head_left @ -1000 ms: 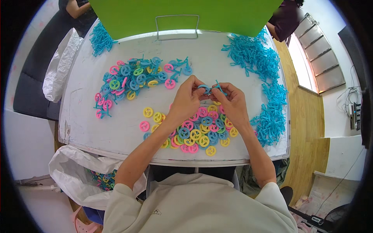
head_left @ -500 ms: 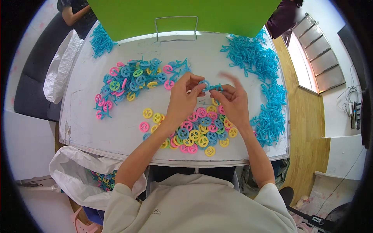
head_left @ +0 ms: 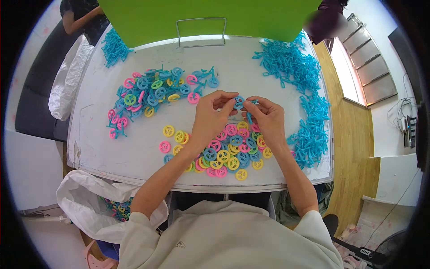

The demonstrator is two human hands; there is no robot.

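Above the middle of the table, my left hand [head_left: 212, 115] pinches a blue spoked plastic wheel [head_left: 239, 102] by its edge. My right hand [head_left: 269, 120] is closed on a small turquoise plastic stem [head_left: 249, 117] right beside that wheel; fingers partly hide where the two pieces meet. Below my hands spreads a pile of loose wheels [head_left: 223, 156] in pink, yellow, blue and green. Farther left lies a heap of wheels with turquoise stems [head_left: 142, 84] among them. Along the right side runs a large heap of turquoise stems [head_left: 313, 125].
A green panel [head_left: 201, 18] with a wire handle [head_left: 201, 45] rises at the table's far edge. Another stem heap [head_left: 114, 48] lies far left. A white sack [head_left: 85, 217] holding colourful pieces stands by the near left edge. Two other people are partly visible beyond the table.
The blue wheel now faces upward more plainly between my hands. My right index finger, raised and blurred before, has come down onto the stem, which now points toward me.
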